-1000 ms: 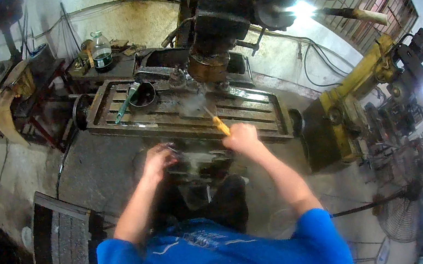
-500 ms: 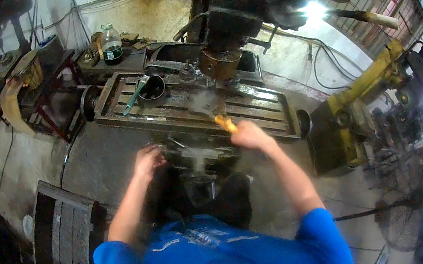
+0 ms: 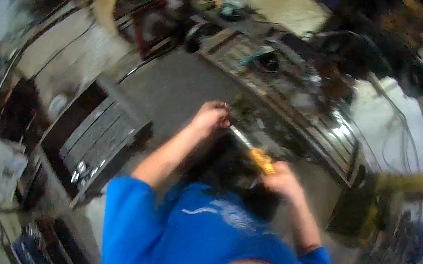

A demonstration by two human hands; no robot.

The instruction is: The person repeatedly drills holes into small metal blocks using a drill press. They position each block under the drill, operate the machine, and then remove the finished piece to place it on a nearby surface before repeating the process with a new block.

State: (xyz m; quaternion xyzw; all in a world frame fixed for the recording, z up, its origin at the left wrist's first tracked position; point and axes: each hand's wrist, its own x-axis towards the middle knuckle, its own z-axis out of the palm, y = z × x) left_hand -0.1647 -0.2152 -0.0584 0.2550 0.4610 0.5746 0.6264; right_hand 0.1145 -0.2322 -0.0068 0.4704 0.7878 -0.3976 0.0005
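Observation:
My right hand [image 3: 282,179] is closed around a yellow tool [image 3: 261,160] that looks like an air blow gun. From its front a pale, thin streak [image 3: 241,136] reaches up to my left hand; blur hides whether this is a nozzle or spray. My left hand [image 3: 213,116] is raised before my body with its fingers curled. A small dark thing seems to be at its fingertips, too blurred to name. Right of both hands lies the slotted table [image 3: 329,141] of a milling machine, which neither hand touches.
A dark pan [image 3: 268,62] stands on the machine table, with a green-handled brush [image 3: 249,59] beside it. On my left is an open-topped box [image 3: 137,135] with slats and shiny metal parts [image 3: 82,172] inside. A yellow machine [image 3: 365,210] stands lower right.
My view has swung left, bringing the box closer to the middle. The yellow tool, earlier pointed toward the machine table amid mist, now points at my left hand. My hands are closer together.

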